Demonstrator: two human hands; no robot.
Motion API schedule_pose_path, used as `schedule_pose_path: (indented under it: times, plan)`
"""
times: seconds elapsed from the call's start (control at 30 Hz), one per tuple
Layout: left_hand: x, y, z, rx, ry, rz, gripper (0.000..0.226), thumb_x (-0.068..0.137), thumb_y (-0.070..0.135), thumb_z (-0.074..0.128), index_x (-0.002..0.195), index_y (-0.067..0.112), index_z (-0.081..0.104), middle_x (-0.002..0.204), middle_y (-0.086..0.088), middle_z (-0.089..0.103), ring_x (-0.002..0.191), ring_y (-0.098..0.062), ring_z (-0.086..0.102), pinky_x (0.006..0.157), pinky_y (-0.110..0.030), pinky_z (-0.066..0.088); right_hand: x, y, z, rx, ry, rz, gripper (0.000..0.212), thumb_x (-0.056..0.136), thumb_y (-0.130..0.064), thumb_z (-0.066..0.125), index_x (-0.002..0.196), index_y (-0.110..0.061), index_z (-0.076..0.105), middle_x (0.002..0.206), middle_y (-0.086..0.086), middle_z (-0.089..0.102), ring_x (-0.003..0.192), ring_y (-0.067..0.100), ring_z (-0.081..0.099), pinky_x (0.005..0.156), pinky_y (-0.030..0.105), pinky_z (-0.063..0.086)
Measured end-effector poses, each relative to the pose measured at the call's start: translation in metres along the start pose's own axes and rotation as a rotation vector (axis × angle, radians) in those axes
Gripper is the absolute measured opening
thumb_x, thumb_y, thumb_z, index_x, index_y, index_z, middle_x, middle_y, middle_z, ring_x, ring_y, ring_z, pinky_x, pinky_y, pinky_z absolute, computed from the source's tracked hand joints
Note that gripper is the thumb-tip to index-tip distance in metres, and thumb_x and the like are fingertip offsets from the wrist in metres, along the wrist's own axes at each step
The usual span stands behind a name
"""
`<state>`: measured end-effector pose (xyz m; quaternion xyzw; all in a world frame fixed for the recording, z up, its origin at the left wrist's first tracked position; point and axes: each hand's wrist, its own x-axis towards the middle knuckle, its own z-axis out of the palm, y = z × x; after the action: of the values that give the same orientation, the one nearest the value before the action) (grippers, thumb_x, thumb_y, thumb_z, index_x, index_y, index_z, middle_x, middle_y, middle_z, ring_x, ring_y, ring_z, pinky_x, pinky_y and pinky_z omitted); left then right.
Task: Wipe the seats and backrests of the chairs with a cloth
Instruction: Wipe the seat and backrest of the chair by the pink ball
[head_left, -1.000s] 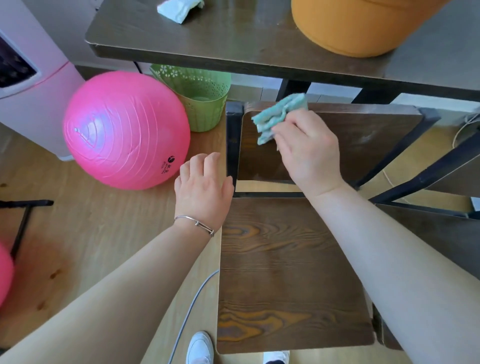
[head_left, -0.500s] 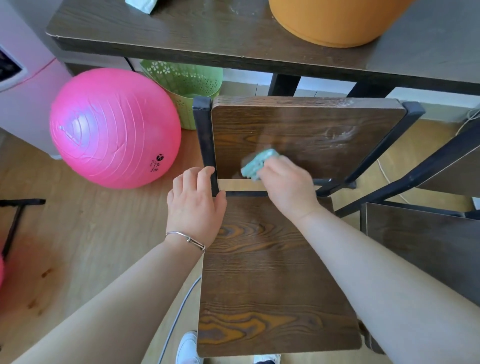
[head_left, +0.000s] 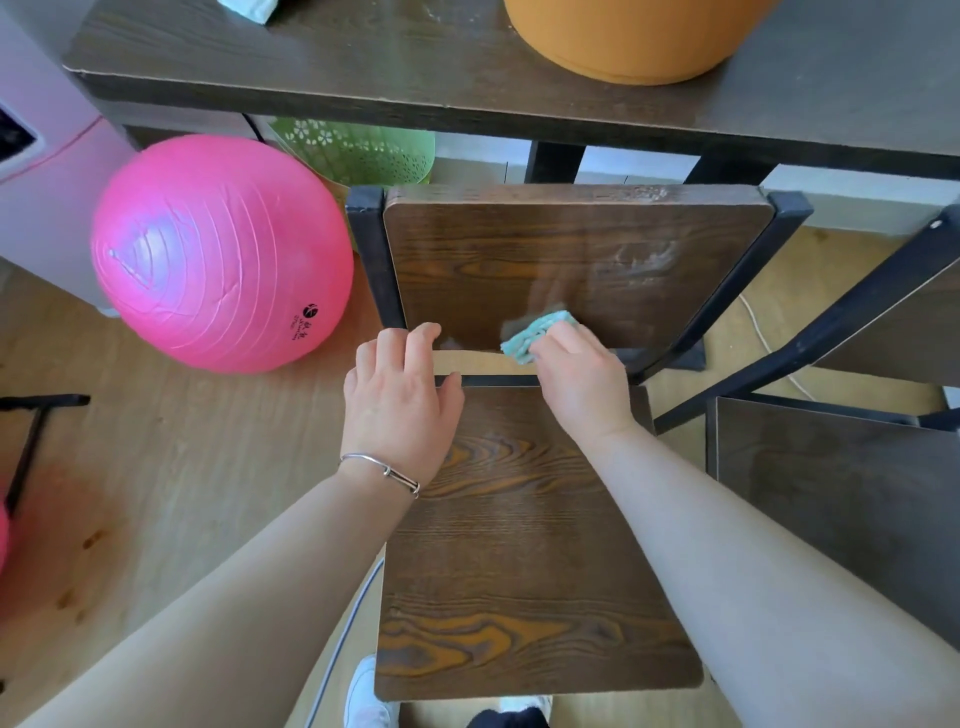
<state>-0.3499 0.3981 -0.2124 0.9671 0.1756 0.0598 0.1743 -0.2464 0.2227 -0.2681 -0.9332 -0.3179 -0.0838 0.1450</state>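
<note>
At far left a pale pink appliance (head_left: 36, 171) stands by the wall, and below it a black stand (head_left: 31, 441) lies on the wood floor (head_left: 171, 467); a pink ball (head_left: 218, 254) rests on the floor just beside the chair's left post, with a green basket (head_left: 358, 148) behind it under the bench (head_left: 363, 67); on the bench a bit of pale cloth shows at the top edge and an orange tub (head_left: 634, 36) stands further right; the chair faces the bench, its dark wood backrest (head_left: 545, 260) upright between black posts and its seat (head_left: 519, 545) grained in brown and amber; the left hand (head_left: 400, 400), with a thin metal bangle (head_left: 382, 470) at the wrist, rests at the seat's back left corner, its grip curled around the frame where the post meets the seat, fingertips up over the lower left edge of the backrest; the right hand (head_left: 582, 384) has its grip pinched on a folded teal cloth (head_left: 537, 335), pressing it against the lower middle of the backrest, just above the gap over the seat; a whitish smear (head_left: 639, 260) shows on the backrest's upper right; a white cord (head_left: 343, 639) runs along the floor by the seat's left edge, near a white shoe (head_left: 366, 696); at right a second chair (head_left: 841, 493) stands just beside the first, dark seat showing.
</note>
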Motion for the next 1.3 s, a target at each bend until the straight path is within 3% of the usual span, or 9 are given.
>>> schedule_pose_path:
  times: [0.13,0.27,0.47,0.63,0.7,0.93,1.07,1.17,1.3]
  plan:
    - [0.0,0.01,0.004,-0.008,0.007,-0.006,0.045,0.09,0.03,0.058,0.131,0.016,0.047,0.115,-0.01,0.051,0.104,-0.034,0.046,0.085,-0.046,0.042,0.031,-0.003,-0.041,0.047,0.2,-0.063,0.009,0.09,-0.013,0.063,0.087,-0.006,0.068,0.091,0.009,0.062,0.086,0.023,0.06,0.066,0.039,0.055]
    - [0.004,0.03,0.001,-0.027,-0.008,-0.019,0.047,0.091,0.033,0.055,0.134,0.017,0.044,0.122,-0.009,0.047,0.109,-0.032,0.043,0.09,-0.044,0.04,0.06,0.01,-0.105,0.066,0.453,-0.017,0.022,0.097,-0.022,0.054,0.087,-0.006,0.066,0.099,0.009,0.064,0.092,0.018,0.06,0.077,0.02,0.048]
    - [0.01,0.043,-0.001,0.056,-0.023,0.033,0.049,0.093,0.037,0.052,0.138,0.02,0.04,0.129,-0.006,0.045,0.116,-0.028,0.04,0.095,-0.042,0.039,0.011,0.048,-0.034,0.037,0.223,-0.042,0.008,0.091,-0.006,0.062,0.084,-0.002,0.064,0.089,0.012,0.06,0.086,0.024,0.057,0.067,0.042,0.055]
    - [0.011,0.042,0.006,0.209,-0.06,0.076,0.051,0.091,0.037,0.054,0.137,0.02,0.041,0.128,-0.007,0.046,0.118,-0.032,0.04,0.096,-0.045,0.037,-0.008,0.05,-0.01,0.001,0.044,-0.032,0.015,0.078,0.001,0.075,0.09,-0.003,0.068,0.088,0.009,0.061,0.088,0.022,0.056,0.061,0.041,0.059]
    - [0.009,0.043,0.007,0.256,-0.073,0.083,0.051,0.089,0.036,0.054,0.136,0.02,0.042,0.126,-0.008,0.047,0.118,-0.034,0.041,0.095,-0.047,0.038,0.004,0.046,-0.032,-0.02,0.138,-0.047,0.002,0.084,-0.003,0.067,0.084,-0.005,0.067,0.087,0.01,0.062,0.083,0.026,0.06,0.064,0.04,0.057]
    - [0.014,0.06,0.009,0.266,-0.074,0.083,0.053,0.088,0.038,0.057,0.136,0.019,0.042,0.125,-0.009,0.047,0.118,-0.034,0.041,0.095,-0.048,0.038,0.048,0.055,-0.112,0.004,0.504,-0.086,0.025,0.099,-0.022,0.053,0.089,-0.006,0.068,0.096,0.01,0.066,0.093,0.02,0.062,0.08,0.022,0.049]
    - [0.015,0.066,0.011,0.241,-0.068,0.085,0.052,0.088,0.037,0.058,0.134,0.019,0.044,0.124,-0.009,0.048,0.118,-0.035,0.041,0.094,-0.05,0.039,0.002,0.074,-0.046,0.034,0.273,-0.11,0.002,0.089,-0.006,0.062,0.09,-0.005,0.061,0.093,0.006,0.057,0.087,0.02,0.052,0.062,0.037,0.056]
    - [0.016,0.068,0.014,0.232,-0.042,0.12,0.051,0.085,0.034,0.062,0.13,0.018,0.048,0.122,-0.009,0.051,0.114,-0.036,0.044,0.091,-0.05,0.04,-0.028,0.091,-0.009,-0.105,-0.116,0.068,0.022,0.087,-0.014,0.07,0.109,-0.012,0.066,0.109,0.002,0.06,0.104,0.016,0.055,0.068,0.03,0.055]
    - [0.017,0.071,0.014,0.236,-0.048,0.138,0.051,0.085,0.036,0.061,0.131,0.018,0.047,0.123,-0.008,0.051,0.116,-0.035,0.043,0.093,-0.051,0.04,-0.023,0.089,-0.023,0.065,-0.021,0.195,0.015,0.096,-0.024,0.055,0.1,-0.014,0.065,0.103,0.0,0.06,0.097,0.018,0.057,0.08,0.02,0.042]
